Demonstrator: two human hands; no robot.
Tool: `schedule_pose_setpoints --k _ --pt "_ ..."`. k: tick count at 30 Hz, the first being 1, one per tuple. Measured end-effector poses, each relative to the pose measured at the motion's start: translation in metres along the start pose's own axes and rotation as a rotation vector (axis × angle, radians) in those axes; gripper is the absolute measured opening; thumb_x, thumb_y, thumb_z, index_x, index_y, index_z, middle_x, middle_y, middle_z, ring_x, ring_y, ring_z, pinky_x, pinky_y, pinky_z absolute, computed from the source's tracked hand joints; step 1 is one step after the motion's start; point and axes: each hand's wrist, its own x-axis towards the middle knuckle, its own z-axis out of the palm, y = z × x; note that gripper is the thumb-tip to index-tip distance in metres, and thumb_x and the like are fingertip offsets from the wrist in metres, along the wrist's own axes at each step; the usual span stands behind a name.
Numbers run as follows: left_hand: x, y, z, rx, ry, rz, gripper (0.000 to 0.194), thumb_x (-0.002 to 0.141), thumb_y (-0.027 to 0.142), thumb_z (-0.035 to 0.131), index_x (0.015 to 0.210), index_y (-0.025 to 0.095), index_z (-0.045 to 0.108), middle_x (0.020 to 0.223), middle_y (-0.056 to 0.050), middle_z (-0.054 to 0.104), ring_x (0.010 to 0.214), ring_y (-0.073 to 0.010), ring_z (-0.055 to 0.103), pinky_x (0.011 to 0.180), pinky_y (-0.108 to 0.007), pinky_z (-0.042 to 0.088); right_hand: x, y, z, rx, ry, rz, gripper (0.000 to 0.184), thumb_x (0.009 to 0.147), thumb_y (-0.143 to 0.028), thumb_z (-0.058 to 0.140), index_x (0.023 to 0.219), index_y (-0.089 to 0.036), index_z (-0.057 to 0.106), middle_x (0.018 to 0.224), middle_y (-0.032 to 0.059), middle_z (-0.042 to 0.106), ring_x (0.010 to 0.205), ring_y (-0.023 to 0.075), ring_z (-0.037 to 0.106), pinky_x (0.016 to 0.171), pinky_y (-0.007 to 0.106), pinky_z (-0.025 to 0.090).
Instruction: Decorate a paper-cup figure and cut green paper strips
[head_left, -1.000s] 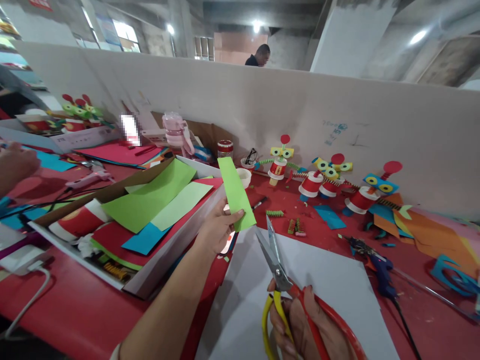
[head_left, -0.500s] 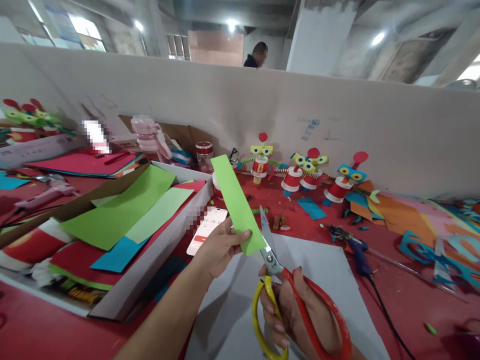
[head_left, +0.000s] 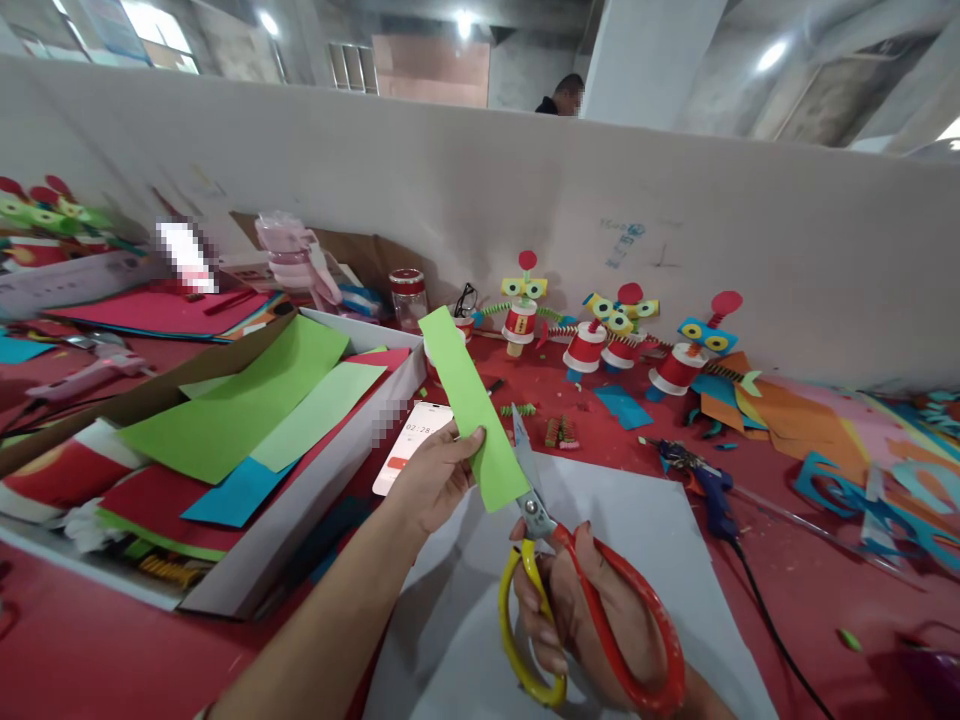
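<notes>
My left hand [head_left: 433,478] pinches a long strip of light green paper [head_left: 469,400] near its lower end and holds it upright and tilted. My right hand [head_left: 581,625] grips scissors [head_left: 559,580] with one yellow and one red handle. The blades point up along the right edge of the strip, at its lower end. A grey sheet [head_left: 637,560] lies under both hands on the red table [head_left: 112,650].
A cardboard box [head_left: 300,520] with green, blue and red paper sheets sits on the left. A phone [head_left: 412,445] lies beside it. Paper-cup figures [head_left: 592,345] stand along the white partition. A blue glue gun [head_left: 712,490] with its cable lies on the right among paper scraps.
The scissors have come up to the strip's lower right edge and the blades have closed in along it. The view has shifted right and the strip sits slightly lower.
</notes>
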Motion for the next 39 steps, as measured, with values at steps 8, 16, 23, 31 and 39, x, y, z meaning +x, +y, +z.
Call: schedule_pose_setpoints --k 8,16,23,31,39 --pt "0.002 0.006 -0.005 0.064 0.032 0.017 0.014 0.070 0.011 0.075 0.081 0.013 0.066 0.071 -0.004 0.073 0.059 -0.0129 0.067 0.057 -0.020 0.056 -0.002 0.000 -0.003 -0.001 0.012 -0.001 0.057 0.088 -0.071 0.040 0.116 -0.022 0.048 0.076 -0.0002 0.052 0.055 0.0096 0.040 0.042 0.019 0.034" --pt "0.005 0.015 -0.015 0.084 0.068 0.061 0.017 0.071 0.009 0.073 0.085 0.014 0.065 0.074 -0.003 0.073 0.061 -0.0135 0.067 0.059 -0.022 0.056 -0.006 -0.004 0.004 -0.038 -0.005 -0.006 0.055 0.086 -0.070 0.045 0.112 -0.022 0.051 0.076 -0.0013 0.052 0.053 0.0078 0.040 0.043 0.018 0.032" --pt "-0.004 0.008 -0.007 0.154 -0.120 -0.024 0.031 0.066 0.021 0.082 0.093 0.015 0.067 0.081 -0.005 0.074 0.065 -0.0149 0.068 0.060 -0.023 0.054 -0.005 -0.003 0.002 -0.056 -0.003 -0.007 0.055 0.086 -0.071 0.044 0.110 -0.022 0.055 0.076 -0.0011 0.052 0.053 0.0080 0.039 0.043 0.019 0.033" --pt "-0.005 0.001 -0.006 0.084 -0.136 -0.094 0.029 0.065 0.017 0.083 0.090 0.014 0.067 0.084 -0.005 0.074 0.070 -0.0146 0.069 0.066 -0.025 0.057 -0.005 -0.006 0.002 -0.115 0.037 -0.067 0.053 0.087 -0.071 0.041 0.101 -0.022 0.053 0.074 0.0001 0.056 0.051 0.0088 0.040 0.041 0.019 0.035" --pt "0.001 0.004 -0.002 -0.090 0.013 -0.022 0.005 0.079 0.013 0.069 0.083 0.013 0.066 0.070 -0.003 0.072 0.057 -0.0127 0.066 0.055 -0.022 0.056 -0.002 0.003 0.002 -0.132 0.043 -0.048 0.052 0.088 -0.071 0.040 0.117 -0.027 0.042 0.076 -0.0012 0.057 0.050 0.0094 0.043 0.040 0.018 0.037"
